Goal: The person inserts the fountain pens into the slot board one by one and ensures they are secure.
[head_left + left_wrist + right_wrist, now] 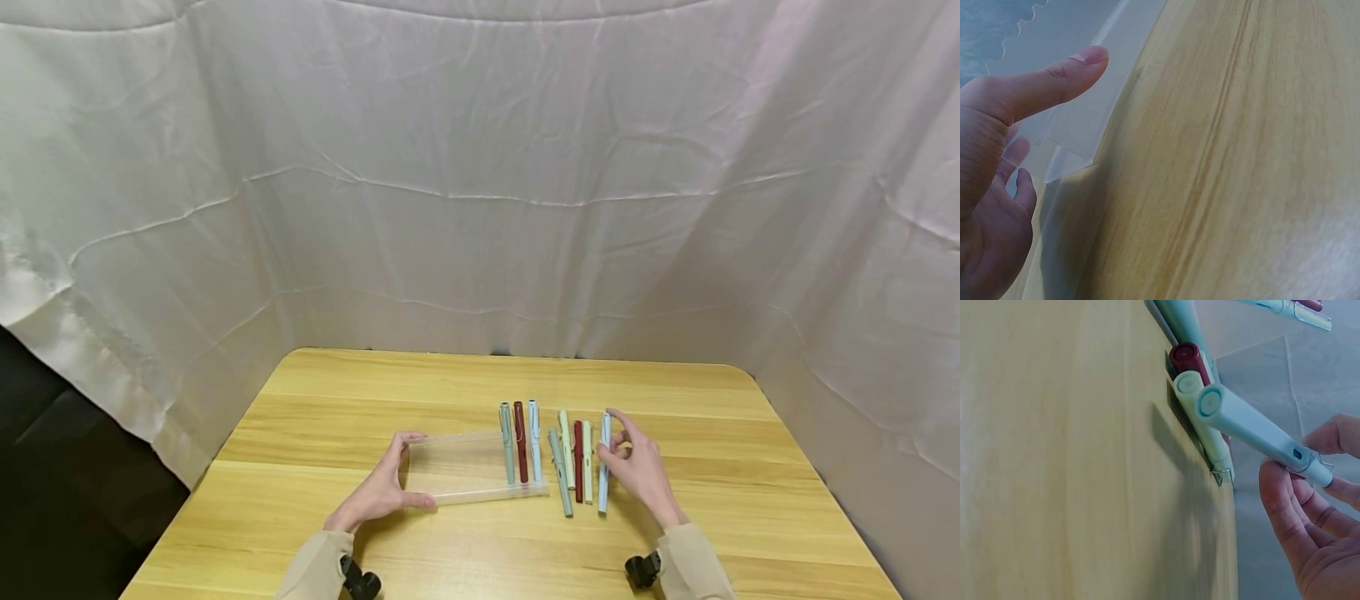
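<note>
My left hand [381, 490] grips the left end of a clear plastic pen tray [457, 467]; the left wrist view shows its thumb [1063, 78] along the tray's front edge. At the tray's right end lie a grey-green pen [507, 450], a dark red pen [521, 446] and a light blue pen [535, 446] side by side. My right hand [643, 473] pinches a second light blue pen [1257, 431] near its clip end, right of the loose pens. The right wrist view shows this pen raised, its round end over a pale green pen [1207, 425].
Between the tray and my right hand, several loose pens lie on the wooden table [480, 558]: grey-green [560, 475], pale green [566, 450], dark red [578, 462] and another pale green [588, 475]. A grey curtain [480, 250] hangs behind the table and along its sides.
</note>
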Motion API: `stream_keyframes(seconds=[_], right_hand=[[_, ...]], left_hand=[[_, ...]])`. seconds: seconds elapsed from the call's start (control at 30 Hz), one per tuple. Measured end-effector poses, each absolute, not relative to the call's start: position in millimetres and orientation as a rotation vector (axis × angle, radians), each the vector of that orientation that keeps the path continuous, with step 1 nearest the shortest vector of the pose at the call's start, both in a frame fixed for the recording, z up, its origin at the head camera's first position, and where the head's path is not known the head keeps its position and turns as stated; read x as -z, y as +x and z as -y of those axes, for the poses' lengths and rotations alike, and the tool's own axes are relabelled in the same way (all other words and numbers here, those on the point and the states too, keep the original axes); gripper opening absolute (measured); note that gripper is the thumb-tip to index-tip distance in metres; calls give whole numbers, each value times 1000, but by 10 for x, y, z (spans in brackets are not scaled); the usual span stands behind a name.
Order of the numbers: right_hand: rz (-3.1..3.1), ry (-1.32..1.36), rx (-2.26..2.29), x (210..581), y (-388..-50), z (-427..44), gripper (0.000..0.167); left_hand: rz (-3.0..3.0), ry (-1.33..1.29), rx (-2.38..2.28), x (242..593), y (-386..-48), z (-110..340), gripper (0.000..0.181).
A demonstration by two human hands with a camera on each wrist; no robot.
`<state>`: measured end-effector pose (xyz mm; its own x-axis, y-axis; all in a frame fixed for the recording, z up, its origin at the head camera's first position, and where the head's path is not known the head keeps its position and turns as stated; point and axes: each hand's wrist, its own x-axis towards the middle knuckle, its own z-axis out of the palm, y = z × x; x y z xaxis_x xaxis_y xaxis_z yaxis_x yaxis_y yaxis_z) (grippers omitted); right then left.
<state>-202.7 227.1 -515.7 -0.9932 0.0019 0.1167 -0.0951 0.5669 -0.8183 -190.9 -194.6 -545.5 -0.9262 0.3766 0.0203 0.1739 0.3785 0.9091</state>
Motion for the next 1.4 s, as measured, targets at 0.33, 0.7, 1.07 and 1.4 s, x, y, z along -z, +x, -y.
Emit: stream_keyframes(seconds=[0.33,0.7,1.07,1.4], right_hand=[[2588,137,-1447,5121,-1977,-2170,63],[2511,208,-1469,5090,-1936,-2047,62],[2393,364,-1460,5051,-1920,-1923,61],[2350,500,-1437,5022,-1911,-1776,63]], left_hand=[[-2441,484,-1575,5443,-1908,1945,102],[-2435,473,-1572,5431,-1906,1947,103],[-2443,490,-1563,5422,-1909,1952,102],[-2438,485,-1568,5416,-1897,1947,103]])
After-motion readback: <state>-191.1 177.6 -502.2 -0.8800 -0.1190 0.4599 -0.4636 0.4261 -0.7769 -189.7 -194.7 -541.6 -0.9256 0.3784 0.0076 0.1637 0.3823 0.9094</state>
